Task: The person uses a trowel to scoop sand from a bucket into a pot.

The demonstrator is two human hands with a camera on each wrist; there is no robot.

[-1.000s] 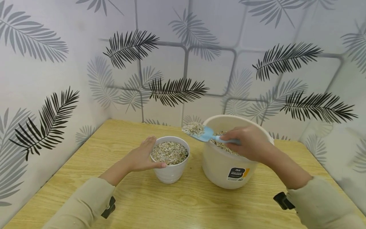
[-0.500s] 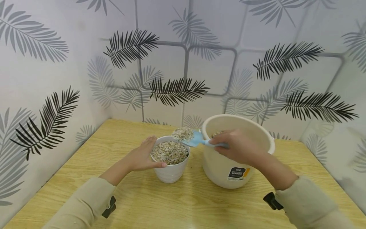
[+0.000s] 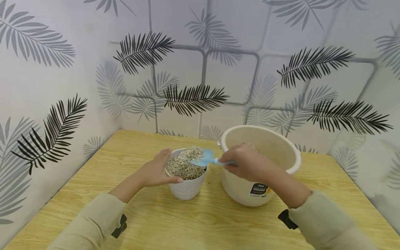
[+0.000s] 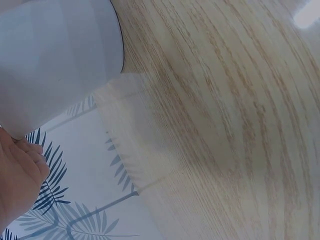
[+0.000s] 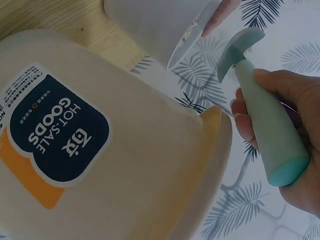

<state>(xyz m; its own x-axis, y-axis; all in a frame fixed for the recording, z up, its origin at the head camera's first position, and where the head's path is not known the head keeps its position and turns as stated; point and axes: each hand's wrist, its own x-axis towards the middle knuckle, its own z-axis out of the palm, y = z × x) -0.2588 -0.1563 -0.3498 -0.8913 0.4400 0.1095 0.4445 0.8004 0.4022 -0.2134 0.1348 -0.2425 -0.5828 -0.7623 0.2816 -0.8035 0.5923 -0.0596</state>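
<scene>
In the head view, my right hand (image 3: pixel 245 161) grips the handle of a light blue hand trowel (image 3: pixel 204 158), its blade low over a white flowerpot (image 3: pixel 185 189). A heap of pale, grainy material (image 3: pixel 192 152) is on the blade, and similar grains (image 3: pixel 181 168) fill the pot nearly to its rim. Against the pot's left side rests my left hand (image 3: pixel 154 171), thumb along the front and fingers toward the back. The right wrist view shows my right fingers (image 5: pixel 244 125) wrapped round the trowel handle (image 5: pixel 270 125).
A large cream bucket (image 3: pixel 229 185) with a dark label (image 3: pixel 258 189) stands right of the pot, under my right forearm; some grains show inside. Both stand on a wood-grain table (image 3: pixel 175 225). Leaf-patterned walls (image 3: pixel 225 80) close off the back and sides.
My right hand has carried the loaded trowel left and slightly down, from over the bucket's rim to over the pot. My left hand and the pot have not moved.
</scene>
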